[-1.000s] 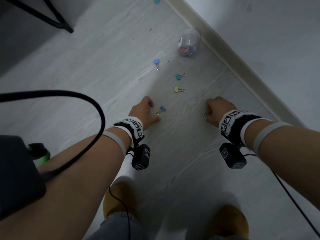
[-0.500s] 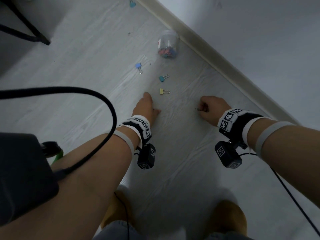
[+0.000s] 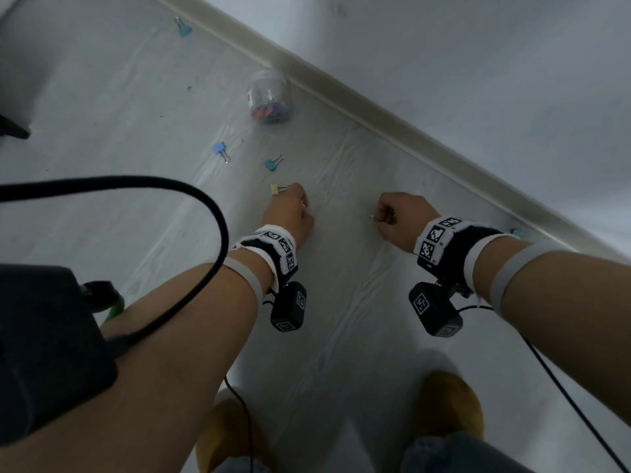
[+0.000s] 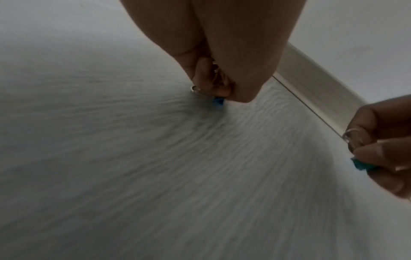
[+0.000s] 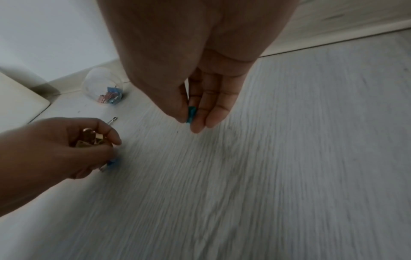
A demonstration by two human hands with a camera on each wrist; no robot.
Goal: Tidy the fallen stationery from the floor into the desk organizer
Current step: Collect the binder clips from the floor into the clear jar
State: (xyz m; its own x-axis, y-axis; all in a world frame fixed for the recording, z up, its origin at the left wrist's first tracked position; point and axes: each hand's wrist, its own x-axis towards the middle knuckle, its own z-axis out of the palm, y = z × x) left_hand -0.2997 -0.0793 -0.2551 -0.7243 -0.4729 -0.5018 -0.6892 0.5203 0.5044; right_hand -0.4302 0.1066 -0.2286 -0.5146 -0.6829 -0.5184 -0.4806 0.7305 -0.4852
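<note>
My left hand [image 3: 294, 203] hovers low over the pale floor and pinches a blue binder clip [image 4: 218, 102]; the right wrist view shows more clips [image 5: 89, 139] bunched in its palm. A yellow binder clip [image 3: 276, 189] lies on the floor just at its fingertips. My right hand [image 3: 384, 216] is curled to the right, thumb and fingers pinching a teal binder clip [image 5: 191, 114]. Farther ahead on the floor lie another teal clip [image 3: 273, 163] and a light blue clip [image 3: 220, 150]. A clear jar [image 3: 271, 97] with several clips inside lies on its side by the baseboard.
The baseboard [image 3: 375, 121] and wall run diagonally along the right. One more teal clip [image 3: 184, 29] lies far ahead near the wall. A dark furniture leg [image 3: 12, 129] stands at the left. A black cable [image 3: 205, 199] loops over my left arm; my slippers [image 3: 450, 404] are below.
My left hand has taken the blue clip off the floor and moved forward to the yellow clip. The right hand has kept its hold and barely moved.
</note>
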